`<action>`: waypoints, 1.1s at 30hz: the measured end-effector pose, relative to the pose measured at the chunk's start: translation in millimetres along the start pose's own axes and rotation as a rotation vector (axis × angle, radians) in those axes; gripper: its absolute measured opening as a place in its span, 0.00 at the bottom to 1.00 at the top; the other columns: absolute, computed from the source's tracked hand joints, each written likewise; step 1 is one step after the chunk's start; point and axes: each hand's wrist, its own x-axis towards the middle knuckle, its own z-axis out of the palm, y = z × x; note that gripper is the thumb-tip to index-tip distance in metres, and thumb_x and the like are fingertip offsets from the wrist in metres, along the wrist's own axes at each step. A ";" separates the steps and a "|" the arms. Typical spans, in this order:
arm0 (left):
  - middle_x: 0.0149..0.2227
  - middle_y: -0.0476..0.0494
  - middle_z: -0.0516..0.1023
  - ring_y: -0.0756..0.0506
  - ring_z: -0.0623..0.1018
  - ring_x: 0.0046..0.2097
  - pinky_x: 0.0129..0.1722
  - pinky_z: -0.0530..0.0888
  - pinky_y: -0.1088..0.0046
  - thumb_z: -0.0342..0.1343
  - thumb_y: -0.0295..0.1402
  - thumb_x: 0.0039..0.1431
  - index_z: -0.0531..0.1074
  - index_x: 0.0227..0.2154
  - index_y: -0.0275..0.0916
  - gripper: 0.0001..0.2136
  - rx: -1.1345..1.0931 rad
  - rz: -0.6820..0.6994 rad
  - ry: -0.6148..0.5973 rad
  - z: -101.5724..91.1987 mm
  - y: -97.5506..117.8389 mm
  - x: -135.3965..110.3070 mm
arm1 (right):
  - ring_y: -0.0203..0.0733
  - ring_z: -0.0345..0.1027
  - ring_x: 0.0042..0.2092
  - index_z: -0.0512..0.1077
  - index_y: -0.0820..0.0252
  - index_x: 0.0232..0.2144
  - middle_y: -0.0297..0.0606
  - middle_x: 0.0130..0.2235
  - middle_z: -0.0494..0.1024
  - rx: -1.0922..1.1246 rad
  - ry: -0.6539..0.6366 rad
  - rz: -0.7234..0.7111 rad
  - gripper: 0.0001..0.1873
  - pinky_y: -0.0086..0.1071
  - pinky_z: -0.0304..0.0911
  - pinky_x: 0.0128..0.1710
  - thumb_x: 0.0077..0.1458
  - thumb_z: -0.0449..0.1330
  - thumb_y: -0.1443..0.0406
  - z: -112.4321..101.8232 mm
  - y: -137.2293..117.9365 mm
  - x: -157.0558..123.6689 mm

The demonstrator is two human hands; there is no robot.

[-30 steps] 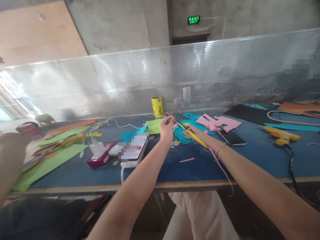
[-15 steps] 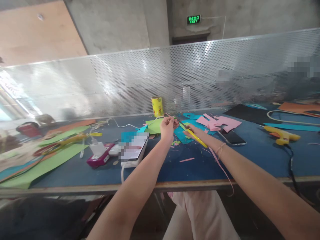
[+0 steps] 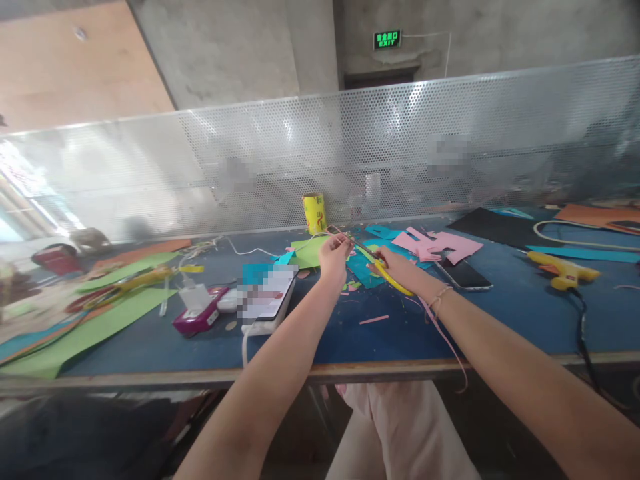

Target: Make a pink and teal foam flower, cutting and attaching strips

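Note:
My right hand (image 3: 396, 265) grips a pair of scissors (image 3: 397, 283) by its yellow handles. The dark blades point left toward the fingertips of my left hand (image 3: 334, 256). That hand is closed in a pinch; what it holds is too small to make out. Beneath both hands lie blue paper (image 3: 369, 273), light green paper (image 3: 307, 254) and small scraps. Pink cut paper (image 3: 453, 247) rests just beyond my right hand, partly over a dark phone (image 3: 467, 275). A thin pink strip (image 3: 445, 330) hangs by my right wrist over the table edge.
A yellow glue gun (image 3: 565, 269) with a black cord lies at right. At left are a phone on a white block (image 3: 265, 325), a purple power socket (image 3: 197, 321) and green sheets (image 3: 100, 327). A yellow roll (image 3: 314, 213) stands before the perforated metal screen (image 3: 260, 160).
My left hand has shifted slightly left. The scissors have turned a little in my right hand, with more of the curved yellow handle showing.

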 end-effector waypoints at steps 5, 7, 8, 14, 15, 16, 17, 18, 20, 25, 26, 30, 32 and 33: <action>0.23 0.48 0.72 0.55 0.73 0.30 0.42 0.70 0.75 0.56 0.22 0.43 0.69 0.19 0.32 0.03 -0.100 -0.092 0.026 -1.9 0.4 1.2 | 0.42 0.66 0.35 0.62 0.63 0.40 0.44 0.36 0.72 -0.031 0.004 0.003 0.22 0.31 0.57 0.33 0.50 0.52 0.51 1.2 1.4 1.1; 0.22 0.50 0.70 0.56 0.72 0.28 0.40 0.70 0.77 0.56 0.22 0.44 0.68 0.19 0.33 0.04 -0.092 -0.124 0.039 -2.3 0.9 1.3 | 0.42 0.66 0.35 0.62 0.63 0.40 0.44 0.36 0.72 -0.039 -0.001 0.011 0.22 0.31 0.57 0.32 0.50 0.53 0.51 1.2 1.2 1.3; 0.21 0.50 0.69 0.56 0.72 0.27 0.38 0.70 0.77 0.57 0.23 0.44 0.68 0.20 0.33 0.03 -0.080 -0.139 0.045 -2.3 1.1 1.2 | 0.42 0.66 0.35 0.62 0.63 0.40 0.45 0.36 0.73 -0.042 -0.004 0.016 0.22 0.31 0.57 0.32 0.50 0.52 0.51 1.0 1.0 1.2; 0.20 0.52 0.68 0.57 0.69 0.23 0.29 0.68 0.80 0.56 0.23 0.44 0.69 0.21 0.34 0.02 -0.041 -0.159 0.048 -0.6 1.1 0.6 | 0.43 0.67 0.37 0.62 0.63 0.41 0.46 0.37 0.73 -0.056 0.007 0.019 0.23 0.31 0.57 0.33 0.50 0.53 0.51 -1.6 -2.1 0.0; 0.19 0.52 0.68 0.57 0.69 0.23 0.29 0.68 0.81 0.55 0.23 0.44 0.69 0.21 0.34 0.02 -0.044 -0.157 0.041 -0.3 0.9 0.7 | 0.43 0.67 0.37 0.62 0.64 0.40 0.46 0.37 0.73 -0.059 0.006 0.018 0.22 0.31 0.57 0.33 0.50 0.53 0.52 -1.8 -2.7 -0.3; 0.19 0.52 0.68 0.57 0.69 0.23 0.29 0.68 0.81 0.55 0.22 0.44 0.69 0.21 0.34 0.02 -0.046 -0.154 0.034 0.0 0.7 0.7 | 0.43 0.67 0.36 0.62 0.64 0.40 0.46 0.37 0.73 -0.063 0.007 0.016 0.22 0.31 0.57 0.33 0.50 0.53 0.52 -1.8 -3.2 -0.6; 0.19 0.52 0.68 0.57 0.68 0.23 0.29 0.68 0.81 0.54 0.21 0.43 0.68 0.20 0.33 0.03 -0.046 -0.151 0.028 0.2 0.6 0.6 | 0.43 0.67 0.36 0.62 0.64 0.40 0.45 0.37 0.73 -0.066 0.007 0.014 0.22 0.31 0.57 0.33 0.51 0.53 0.52 -1.8 -3.7 -0.9; 0.19 0.52 0.68 0.58 0.68 0.23 0.29 0.67 0.81 0.54 0.21 0.43 0.68 0.20 0.33 0.03 -0.044 -0.148 0.023 0.4 0.6 0.5 | 0.43 0.67 0.36 0.62 0.64 0.40 0.45 0.37 0.73 -0.068 0.007 0.012 0.21 0.31 0.57 0.33 0.51 0.53 0.53 -1.7 -4.1 -1.2; 0.20 0.52 0.68 0.58 0.68 0.23 0.29 0.67 0.81 0.54 0.21 0.42 0.68 0.20 0.33 0.03 -0.037 -0.140 0.017 0.5 0.9 0.0 | 0.42 0.67 0.35 0.62 0.63 0.40 0.45 0.37 0.73 -0.074 0.005 0.015 0.20 0.31 0.57 0.32 0.51 0.53 0.53 -1.5 -5.0 -1.6; 0.22 0.51 0.69 0.57 0.70 0.25 0.30 0.68 0.81 0.54 0.21 0.40 0.67 0.19 0.34 0.04 -0.049 -0.132 0.013 0.2 1.7 -0.7 | 0.42 0.67 0.35 0.62 0.63 0.40 0.45 0.36 0.73 -0.085 0.008 0.016 0.20 0.30 0.57 0.32 0.51 0.53 0.53 -2.2 -6.1 -2.4; 0.22 0.51 0.69 0.57 0.70 0.25 0.30 0.68 0.81 0.54 0.21 0.40 0.66 0.19 0.34 0.04 -0.049 -0.132 0.013 0.2 1.6 -0.7 | 0.42 0.67 0.34 0.62 0.62 0.40 0.44 0.36 0.73 -0.086 0.011 0.015 0.20 0.31 0.57 0.32 0.51 0.53 0.53 -2.3 -6.0 -2.4; 0.21 0.51 0.69 0.56 0.70 0.25 0.30 0.69 0.80 0.55 0.22 0.39 0.66 0.19 0.35 0.04 -0.010 -0.119 0.012 -0.3 0.3 0.1 | 0.43 0.67 0.35 0.62 0.62 0.40 0.45 0.36 0.73 -0.088 0.022 0.016 0.21 0.31 0.57 0.33 0.50 0.53 0.52 -1.9 -4.7 -1.5; 0.20 0.51 0.68 0.56 0.69 0.24 0.29 0.69 0.80 0.56 0.23 0.38 0.66 0.19 0.35 0.04 0.006 -0.111 0.010 -0.8 -0.6 0.8 | 0.43 0.67 0.36 0.62 0.62 0.40 0.45 0.37 0.73 -0.089 0.022 0.019 0.22 0.31 0.57 0.33 0.50 0.53 0.52 -1.7 -4.2 -0.9; 0.20 0.52 0.68 0.56 0.69 0.23 0.29 0.69 0.80 0.56 0.23 0.38 0.66 0.19 0.35 0.04 0.012 -0.109 0.007 -1.1 -1.2 1.3 | 0.43 0.67 0.36 0.62 0.62 0.41 0.45 0.38 0.73 -0.091 0.020 0.021 0.22 0.31 0.57 0.33 0.50 0.53 0.52 -1.8 -4.1 -0.7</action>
